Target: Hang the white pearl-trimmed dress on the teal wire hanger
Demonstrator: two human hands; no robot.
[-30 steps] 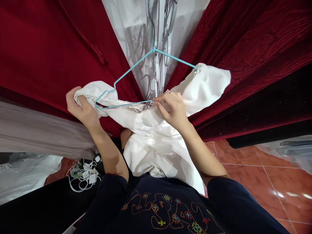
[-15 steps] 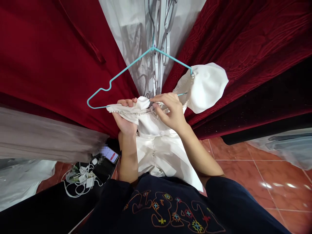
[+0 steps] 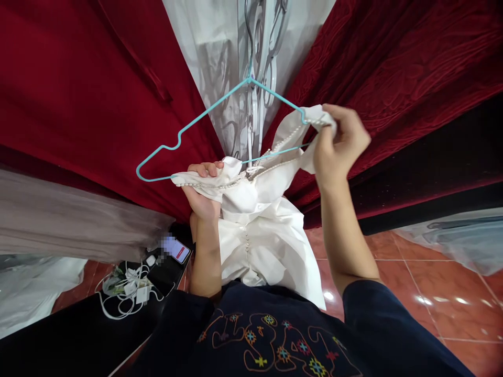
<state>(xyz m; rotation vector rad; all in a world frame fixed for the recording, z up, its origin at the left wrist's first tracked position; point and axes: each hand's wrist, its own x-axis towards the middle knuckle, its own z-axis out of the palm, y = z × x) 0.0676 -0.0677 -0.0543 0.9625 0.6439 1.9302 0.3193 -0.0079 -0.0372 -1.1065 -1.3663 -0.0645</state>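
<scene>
- Two bare hands: one left hand (image 3: 203, 204) and one right hand (image 3: 338, 149).
- One white dress (image 3: 271, 241), with two puffy sleeves, one at each hand.
- One light-blue clothes hanger (image 3: 248, 80).
- One navy T-shirt (image 3: 271, 306).
- One smartphone (image 3: 179, 251), its screen lit.
- One tangle of white cables (image 3: 131, 283); how many run through it cannot be told.
- At least two white charger blocks (image 3: 143, 295) in that tangle.
- One black tabletop (image 3: 78, 337).
- At least two red fabrics: one plain (image 3: 98, 94), one patterned (image 3: 393, 68).
- Several reddish floor tiles (image 3: 424, 280), partly covered, so not exactly countable.
</scene>
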